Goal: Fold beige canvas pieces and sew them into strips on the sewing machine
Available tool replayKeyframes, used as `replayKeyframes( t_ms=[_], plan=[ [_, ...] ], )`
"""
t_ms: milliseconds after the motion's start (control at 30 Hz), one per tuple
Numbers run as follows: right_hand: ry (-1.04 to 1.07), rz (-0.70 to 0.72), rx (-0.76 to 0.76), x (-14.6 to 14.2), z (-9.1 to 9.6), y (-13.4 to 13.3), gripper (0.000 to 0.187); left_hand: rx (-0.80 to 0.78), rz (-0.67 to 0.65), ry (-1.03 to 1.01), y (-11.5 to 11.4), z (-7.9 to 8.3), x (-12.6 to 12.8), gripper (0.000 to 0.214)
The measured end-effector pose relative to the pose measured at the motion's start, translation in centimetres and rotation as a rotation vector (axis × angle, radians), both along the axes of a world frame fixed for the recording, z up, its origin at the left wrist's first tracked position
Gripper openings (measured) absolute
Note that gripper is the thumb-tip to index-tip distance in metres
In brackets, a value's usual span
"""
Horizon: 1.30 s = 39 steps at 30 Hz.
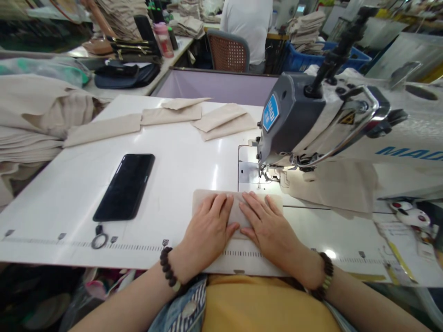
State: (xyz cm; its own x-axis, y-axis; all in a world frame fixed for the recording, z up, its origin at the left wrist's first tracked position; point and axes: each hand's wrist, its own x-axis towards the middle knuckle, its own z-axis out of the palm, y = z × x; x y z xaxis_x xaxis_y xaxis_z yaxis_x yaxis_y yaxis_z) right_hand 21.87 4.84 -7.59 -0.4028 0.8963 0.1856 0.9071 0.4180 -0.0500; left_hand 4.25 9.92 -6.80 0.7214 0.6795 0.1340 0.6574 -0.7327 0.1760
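Note:
A beige fabric piece (pixel 236 210) lies flat on the white sewing table (pixel 180 170), just in front of the needle plate. My left hand (pixel 209 226) rests on its left part with fingers stretched out. On its right part my right hand (pixel 268 223) lies flat, fingers spread. The thumbs nearly meet between the two hands. Beyond the fabric stands a sewing machine (pixel 294 110), its needle and presser foot area lit and apart from the fabric. More beige fabric (pixel 332 184) lies under the machine's arm.
A black phone (pixel 124 186) with a ring strap (pixel 99 239) lies at left. Several beige cut pieces (pixel 224 121) line the table's back. Stacked fabric (pixel 27 143) borders the left edge. A small white and red item (pixel 411 214) sits far right. A person (pixel 246 27) sits beyond.

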Motion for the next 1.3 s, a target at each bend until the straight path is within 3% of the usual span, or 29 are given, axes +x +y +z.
replayKeyframes(
  t_ms=[267, 500, 600, 700, 800, 900, 1067, 1200, 1300],
  plan=[
    [0.034, -0.070, -0.119, 0.0, -0.1, -0.2, 0.045, 0.098, -0.001, 0.065, 0.2, -0.8, -0.3, 0.057],
    [0.063, -0.087, -0.140, 0.1, -0.1, -0.2, 0.045, 0.244, 0.098, 0.113, 2.1, -1.8, -5.3, 0.078],
    [0.080, -0.092, -0.147, 0.0, 0.0, -0.1, 0.044, 0.311, 0.119, 0.070, 1.4, -0.9, -6.0, 0.065],
    [0.078, -0.093, -0.145, -0.3, 0.5, -0.2, 0.043, 0.287, -0.090, -0.003, -0.4, 0.3, -4.4, 0.041],
    [0.070, -0.105, -0.138, 0.1, 1.5, -0.3, 0.041, 0.162, -0.255, 0.038, -0.4, 1.0, -1.8, 0.038],
    [0.073, -0.098, -0.158, 1.6, 2.6, -0.1, 0.034, 0.125, -0.236, 0.109, 2.6, 1.3, 0.7, 0.042],
    [-0.014, 0.102, -0.128, 5.6, 3.1, 1.6, 0.025, 0.158, -0.202, 0.254, 8.1, 2.3, 4.4, 0.040],
    [-0.026, 0.188, -0.027, 7.3, 2.4, 3.1, 0.021, 0.087, -0.349, 0.247, 8.4, 2.7, 6.5, 0.019],
    [0.033, 0.214, -0.005, 7.6, 1.6, 3.7, 0.023, 0.066, -0.338, 0.179, 7.9, 2.2, 7.1, 0.018]
  ],
)
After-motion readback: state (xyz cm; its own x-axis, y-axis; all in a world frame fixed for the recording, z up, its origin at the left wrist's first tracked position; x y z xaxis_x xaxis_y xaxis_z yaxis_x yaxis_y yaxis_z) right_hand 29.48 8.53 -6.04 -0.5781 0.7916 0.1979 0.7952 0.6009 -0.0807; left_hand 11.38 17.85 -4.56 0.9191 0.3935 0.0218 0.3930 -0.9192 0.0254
